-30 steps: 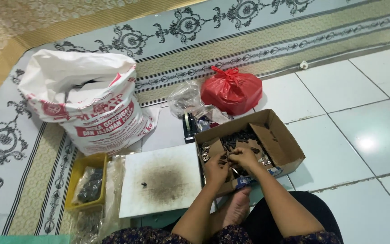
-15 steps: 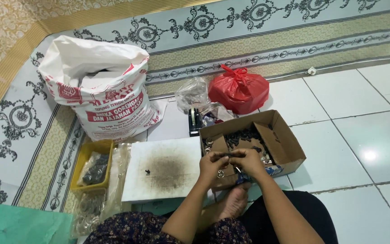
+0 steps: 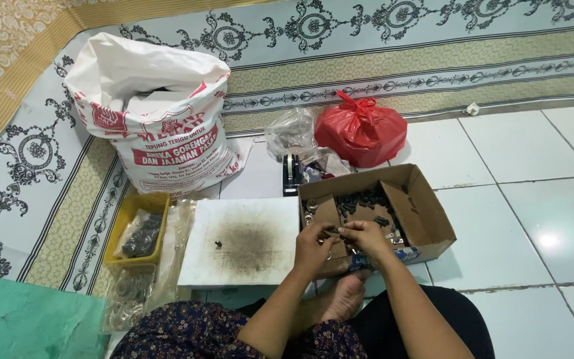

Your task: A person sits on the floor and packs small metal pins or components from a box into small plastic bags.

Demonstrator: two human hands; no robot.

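From my feed, both hands meet over the near-left corner of the cardboard box [image 3: 426, 219]. The left hand [image 3: 313, 247] and the right hand [image 3: 365, 239] pinch a small dark part [image 3: 335, 231] between their fingertips, fingers closed on it. Its long axis seems to run from 9 to 3 o'clock across the view, though it is too small for me to be sure which end leads.

I count one box, holding a heap of small black pieces [image 3: 361, 199] I cannot number. At 9 o'clock from the hands lies one white board [image 3: 244, 242], sooty in the middle. Further toward 9 sits one yellow tray [image 3: 137, 229]. At 11 o'clock stands one big white sack [image 3: 157, 113], and at 12 one red plastic bag [image 3: 361, 129] beside one clear bag [image 3: 290, 133].
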